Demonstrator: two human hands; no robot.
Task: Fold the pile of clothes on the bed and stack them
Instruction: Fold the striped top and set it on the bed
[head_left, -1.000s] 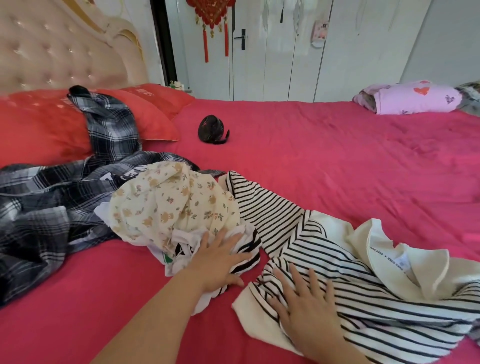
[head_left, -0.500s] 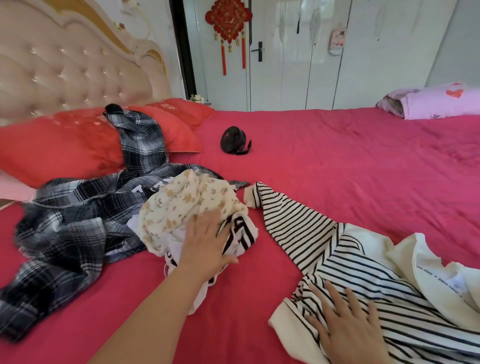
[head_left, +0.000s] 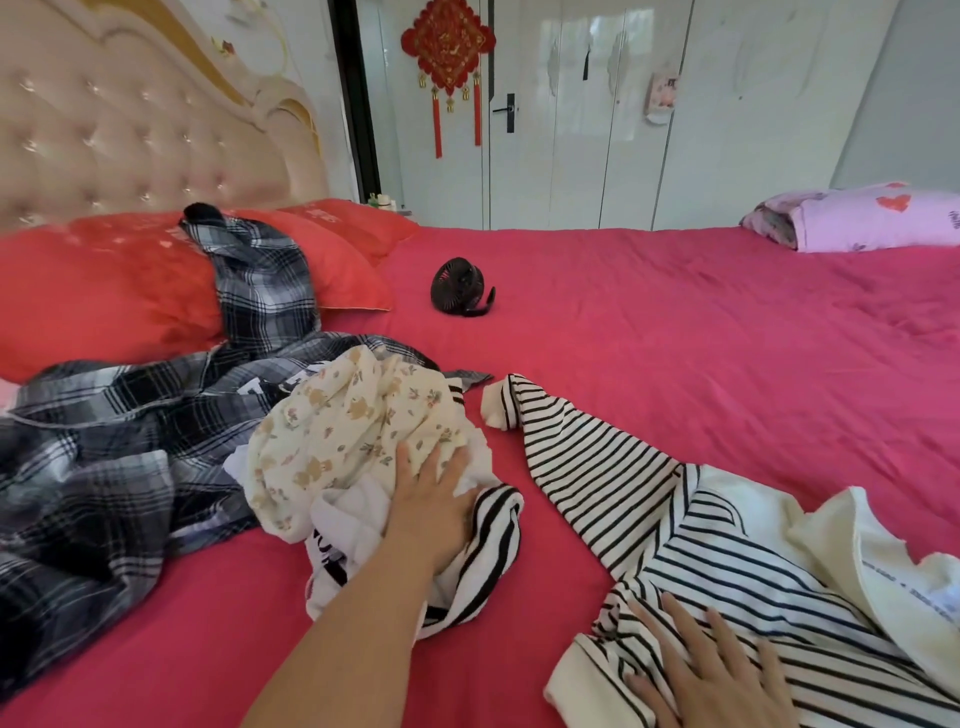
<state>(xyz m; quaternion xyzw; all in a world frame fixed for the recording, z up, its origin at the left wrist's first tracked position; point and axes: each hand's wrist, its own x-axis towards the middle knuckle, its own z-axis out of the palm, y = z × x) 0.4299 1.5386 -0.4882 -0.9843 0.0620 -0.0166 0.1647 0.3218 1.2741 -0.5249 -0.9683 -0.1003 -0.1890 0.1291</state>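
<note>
We are at the sorting step, nothing folded yet. Our left hand (head_left: 431, 514), fingers straight and close together, is pressing the pile (head_left: 337, 441) on the bed (head_left: 675, 338). Our right hand (head_left: 711, 670), fingers spread, is lying flat on the striped shirt (head_left: 597, 467). Next, we judge, both hands should spread it.

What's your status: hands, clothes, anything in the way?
Left hand open, pressing crumpled cream floral-print garment. Right hand open, flat on unfolded black-and-white striped shirt. Nothing folded or stacked. Small round black fan lies apart, beyond the clothes.
</note>
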